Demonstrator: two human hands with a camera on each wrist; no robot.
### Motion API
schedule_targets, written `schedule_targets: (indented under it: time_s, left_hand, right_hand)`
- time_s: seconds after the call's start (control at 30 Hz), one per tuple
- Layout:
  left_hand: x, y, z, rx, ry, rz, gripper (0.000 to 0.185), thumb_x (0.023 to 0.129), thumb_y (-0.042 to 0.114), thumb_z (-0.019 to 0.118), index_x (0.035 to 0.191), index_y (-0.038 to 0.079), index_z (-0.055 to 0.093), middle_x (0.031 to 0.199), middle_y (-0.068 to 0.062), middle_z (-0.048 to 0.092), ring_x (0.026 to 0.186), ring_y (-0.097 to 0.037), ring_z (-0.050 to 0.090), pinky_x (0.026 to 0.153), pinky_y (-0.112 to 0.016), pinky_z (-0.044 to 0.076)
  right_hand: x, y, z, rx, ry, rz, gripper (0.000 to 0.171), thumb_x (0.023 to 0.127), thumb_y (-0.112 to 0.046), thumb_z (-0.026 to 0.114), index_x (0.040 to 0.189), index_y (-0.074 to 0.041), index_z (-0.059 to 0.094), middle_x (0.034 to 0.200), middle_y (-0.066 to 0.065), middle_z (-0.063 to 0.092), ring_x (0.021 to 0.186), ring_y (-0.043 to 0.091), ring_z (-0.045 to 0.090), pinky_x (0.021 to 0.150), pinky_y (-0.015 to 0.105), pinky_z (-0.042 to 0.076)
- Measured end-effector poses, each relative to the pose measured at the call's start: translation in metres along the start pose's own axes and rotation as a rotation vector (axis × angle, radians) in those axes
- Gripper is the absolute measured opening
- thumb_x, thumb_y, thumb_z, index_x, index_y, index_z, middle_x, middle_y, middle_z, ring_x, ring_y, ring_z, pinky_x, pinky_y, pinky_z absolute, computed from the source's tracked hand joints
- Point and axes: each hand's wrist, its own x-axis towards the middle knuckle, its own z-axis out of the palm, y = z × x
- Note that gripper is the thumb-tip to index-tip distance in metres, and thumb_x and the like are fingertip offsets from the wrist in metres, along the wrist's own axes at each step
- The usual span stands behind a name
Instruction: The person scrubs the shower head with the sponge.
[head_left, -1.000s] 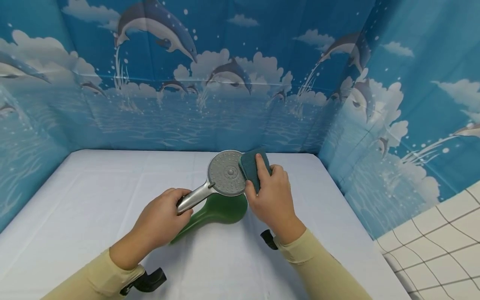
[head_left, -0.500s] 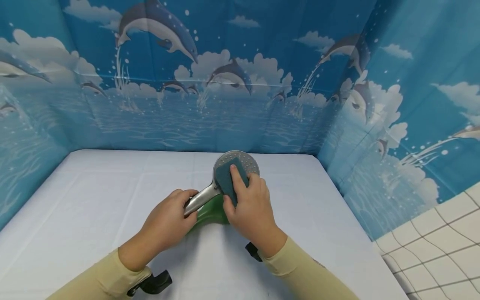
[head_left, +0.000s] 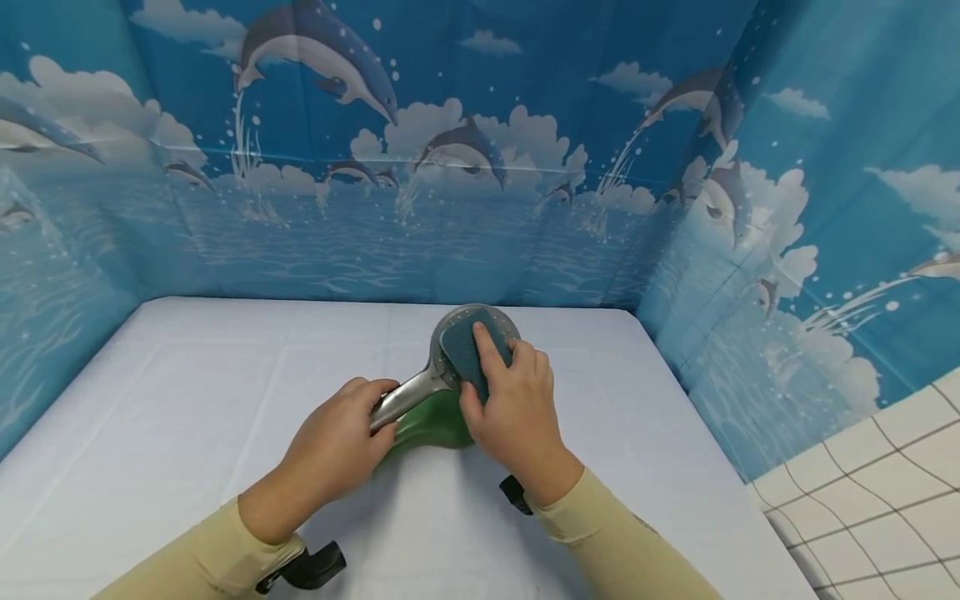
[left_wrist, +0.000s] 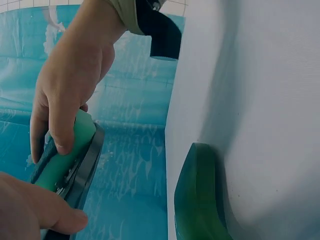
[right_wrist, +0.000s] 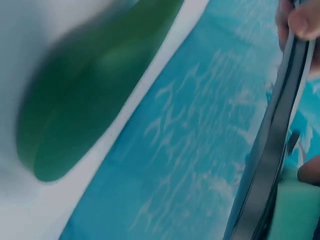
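Left hand [head_left: 337, 446] fingers clamp shower head [head_left: 450, 367] handle — right hand [head_left: 513, 408] fingers pinch sponge [head_left: 472, 350].

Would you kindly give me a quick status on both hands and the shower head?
Left hand grips shower head handle. Right hand presses sponge on its face. Nothing in the way.

right hand [head_left: 517, 408] slid the sponge [head_left: 472, 348] from the shower head [head_left: 474, 346] rim onto its face
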Motion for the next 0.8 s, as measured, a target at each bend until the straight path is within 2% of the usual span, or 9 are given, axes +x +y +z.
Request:
schedule_targets:
  time_s: [0.17,0.3,0.4,0.53,0.7,0.8]
  left_hand:
    - [0.0,0.001,0.001,0.003,-0.006,0.001,0.049,0.096,0.018,0.074,0.142,0.008,0.062,0.114,-0.006,0.065,0.085,-0.015,0.058,0.074,-0.034,0.05]
    - [-0.001,0.001,0.001,0.014,-0.005,0.0,0.045,0.097,0.018,0.073,0.137,0.002,0.063,0.113,-0.008,0.065,0.083,-0.016,0.057,0.072,-0.034,0.049]
    - [-0.002,-0.001,0.0,0.013,-0.01,-0.016,0.044,0.098,0.019,0.073,0.137,0.001,0.063,0.112,-0.008,0.064,0.082,-0.016,0.056,0.071,-0.034,0.048]
    - [-0.003,-0.004,-0.001,-0.004,-0.015,-0.031,0.048,0.097,0.019,0.074,0.142,0.008,0.063,0.114,-0.006,0.065,0.084,-0.015,0.057,0.072,-0.033,0.049]
    - [-0.004,-0.006,-0.002,-0.01,-0.031,-0.033,0.046,0.096,0.019,0.074,0.141,0.015,0.064,0.114,-0.003,0.064,0.085,-0.015,0.056,0.072,-0.033,0.047]
    - [-0.004,-0.006,-0.002,-0.004,-0.037,-0.024,0.046,0.096,0.019,0.074,0.141,0.015,0.064,0.114,-0.002,0.065,0.086,-0.015,0.056,0.073,-0.033,0.048]
  right_hand:
    - [-0.01,-0.016,0.012,0.009,0.024,-0.092,0.072,0.094,-0.028,0.073,0.158,-0.008,0.047,0.121,0.027,0.055,0.097,0.034,0.051,0.081,0.049,0.046]
    - [-0.02,-0.035,0.02,0.008,0.022,-0.168,0.075,0.092,-0.031,0.077,0.158,-0.009,0.048,0.121,0.025,0.056,0.099,0.033,0.053,0.081,0.045,0.046]
    - [-0.02,-0.037,0.022,0.002,0.007,-0.182,0.075,0.093,-0.031,0.076,0.159,-0.011,0.047,0.122,0.024,0.057,0.101,0.032,0.054,0.082,0.045,0.047]
    - [-0.009,-0.019,0.016,0.013,0.008,-0.126,0.07,0.096,-0.029,0.071,0.159,-0.012,0.047,0.123,0.027,0.056,0.1,0.035,0.053,0.083,0.049,0.047]
    - [0.011,0.019,0.0,0.043,0.047,0.057,0.069,0.099,-0.027,0.067,0.161,-0.012,0.043,0.124,0.031,0.052,0.102,0.041,0.048,0.088,0.056,0.041]
    - [0.016,0.031,-0.005,0.063,0.038,0.14,0.07,0.101,-0.028,0.065,0.163,-0.011,0.039,0.127,0.033,0.05,0.105,0.043,0.047,0.089,0.058,0.039]
